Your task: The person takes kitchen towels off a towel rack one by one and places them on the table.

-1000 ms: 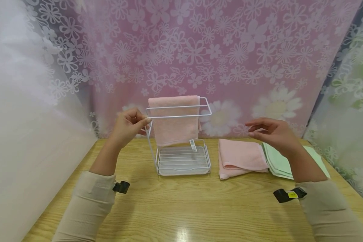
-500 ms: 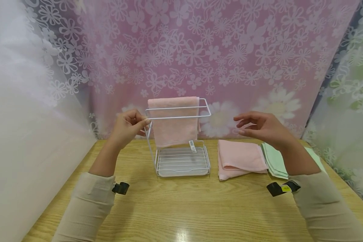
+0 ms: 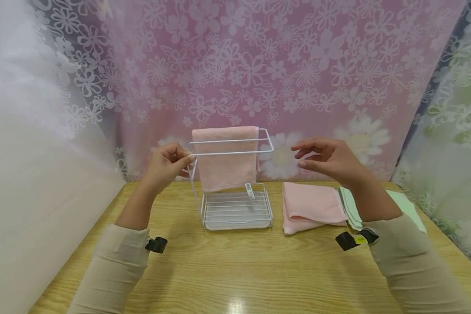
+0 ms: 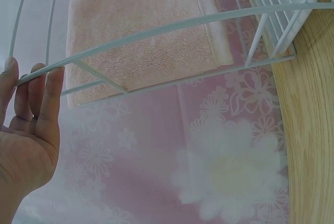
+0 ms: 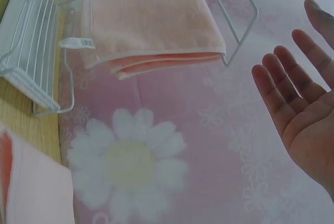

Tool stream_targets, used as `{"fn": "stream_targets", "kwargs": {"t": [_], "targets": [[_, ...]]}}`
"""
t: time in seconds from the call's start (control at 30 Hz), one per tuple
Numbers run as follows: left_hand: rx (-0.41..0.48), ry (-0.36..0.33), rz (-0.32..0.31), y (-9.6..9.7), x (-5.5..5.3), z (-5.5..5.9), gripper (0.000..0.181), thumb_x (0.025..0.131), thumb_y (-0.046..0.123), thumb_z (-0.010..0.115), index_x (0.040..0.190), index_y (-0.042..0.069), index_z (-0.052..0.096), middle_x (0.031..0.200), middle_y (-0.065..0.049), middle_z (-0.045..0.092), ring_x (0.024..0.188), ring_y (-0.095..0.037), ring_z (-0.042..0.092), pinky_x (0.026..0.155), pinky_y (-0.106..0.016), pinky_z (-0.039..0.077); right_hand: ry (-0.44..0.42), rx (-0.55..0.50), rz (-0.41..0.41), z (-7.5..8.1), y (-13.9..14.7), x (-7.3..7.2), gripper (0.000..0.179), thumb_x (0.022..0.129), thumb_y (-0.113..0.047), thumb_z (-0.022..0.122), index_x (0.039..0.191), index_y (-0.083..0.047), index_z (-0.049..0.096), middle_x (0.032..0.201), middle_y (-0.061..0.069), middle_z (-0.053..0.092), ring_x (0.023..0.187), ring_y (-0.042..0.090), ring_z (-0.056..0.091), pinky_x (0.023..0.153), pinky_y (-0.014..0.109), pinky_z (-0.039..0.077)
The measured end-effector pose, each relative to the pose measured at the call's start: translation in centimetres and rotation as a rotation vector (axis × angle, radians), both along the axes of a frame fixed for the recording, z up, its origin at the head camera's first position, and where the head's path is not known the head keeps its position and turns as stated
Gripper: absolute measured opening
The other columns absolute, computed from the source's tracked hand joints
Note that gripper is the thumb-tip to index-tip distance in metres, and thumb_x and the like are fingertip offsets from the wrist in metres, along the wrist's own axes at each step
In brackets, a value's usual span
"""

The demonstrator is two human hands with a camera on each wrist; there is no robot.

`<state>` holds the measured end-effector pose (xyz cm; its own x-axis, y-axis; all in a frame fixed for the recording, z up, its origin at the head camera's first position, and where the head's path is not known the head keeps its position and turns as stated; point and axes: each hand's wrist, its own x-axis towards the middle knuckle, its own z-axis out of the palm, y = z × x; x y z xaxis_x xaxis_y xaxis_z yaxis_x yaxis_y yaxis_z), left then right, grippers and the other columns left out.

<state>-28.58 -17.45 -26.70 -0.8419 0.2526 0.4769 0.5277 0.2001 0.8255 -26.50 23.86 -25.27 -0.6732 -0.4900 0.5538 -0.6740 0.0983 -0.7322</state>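
A white wire rack [image 3: 235, 152] stands on the table, and a pink towel [image 3: 227, 168] hangs folded over its rear top bar. My left hand [image 3: 166, 168] pinches the rack's upper left corner between thumb and fingers; the left wrist view shows the fingertips [image 4: 55, 72] against the wire. To the right of the rack, my right hand [image 3: 325, 159] hovers in the air with nothing in it. Its fingers look extended in the right wrist view, apart from the hanging towel. A white tag [image 3: 250, 190] dangles at the towel's lower right, above the rack's slatted base [image 3: 237, 211].
Right of the rack lies a folded pink towel [image 3: 314, 203], with a folded green towel [image 3: 404, 207] beside it, partly hidden by my right forearm. The wooden table [image 3: 235, 266] reaches back to a flowered pink curtain [image 3: 259, 65]. A pale sheet [image 3: 43, 152] hangs at the left.
My right hand has moved left and slightly up, closer to the rack and its hanging towel. The left hand keeps its grip on the rack corner.
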Motion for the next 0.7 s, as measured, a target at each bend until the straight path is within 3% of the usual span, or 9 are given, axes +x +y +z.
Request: {"fn": "stream_targets", "kwargs": {"t": [0.2,0.53,0.7], "targets": [[0.005,0.005,-0.006,0.0,-0.1,-0.1,0.016,0.094,0.003,0.064,0.085,-0.009,0.057,0.078,-0.002,0.066,0.067,-0.017,0.066,0.063,-0.037,0.062,0.016,0.037,-0.020,1.0,-1.6,-0.3,0.034,0.087,0.007,0.068,0.121,0.005,0.064,0.114,0.006,0.065,0.101,0.023,0.062,0.078,0.024,0.057],[0.011,0.015,-0.016,0.0,-0.1,-0.1,0.017,0.094,0.002,0.065,0.085,-0.009,0.057,0.078,-0.002,0.066,0.066,-0.016,0.066,0.064,-0.041,0.061,-0.011,0.033,-0.019,2.0,-3.4,-1.0,0.034,0.087,0.004,0.071,0.119,-0.003,0.067,0.115,0.007,0.064,0.104,0.032,0.058,0.083,0.027,0.056],[0.007,0.017,-0.014,-0.1,-0.1,-0.1,0.017,0.094,0.003,0.064,0.085,-0.009,0.057,0.078,-0.003,0.066,0.067,-0.017,0.066,0.065,-0.043,0.061,-0.020,0.033,-0.025,2.4,-4.1,-1.1,0.034,0.086,0.003,0.071,0.119,-0.004,0.068,0.112,0.017,0.062,0.102,0.030,0.060,0.083,0.027,0.057]]}}
